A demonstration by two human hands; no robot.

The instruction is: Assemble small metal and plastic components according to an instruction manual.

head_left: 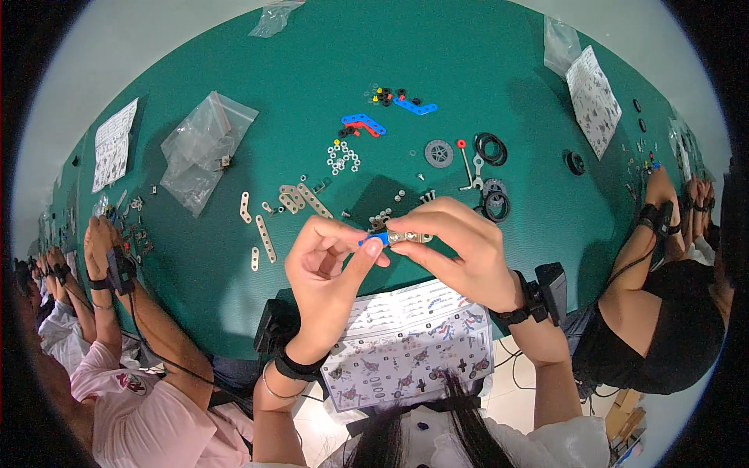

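Over the near middle of the green table, my left hand (pixel 326 269) pinches a small blue perforated piece (pixel 381 238) between thumb and finger. Against its right end lies a short silver metal strip (pixel 409 237) with round screw heads or nuts on it. My right hand (pixel 466 248) grips that strip with thumb and forefinger. Whether the two parts are fastened together I cannot tell. Just beyond my fingertips is a small cluster of screws and nuts (pixel 381 216), partly hidden by my hands. Below my hands lies a printed instruction sheet (pixel 409 343) at the table's near edge.
Loose metal strips (pixel 265 238) lie to the left, hex nuts (pixel 343 158) and blue strips (pixel 364 123) farther out. At right are a grey wheel (pixel 438 154), a small wrench (pixel 478 170) and black rings (pixel 491 148). Plastic bags (pixel 204 148) lie left; co-workers sit on both sides.
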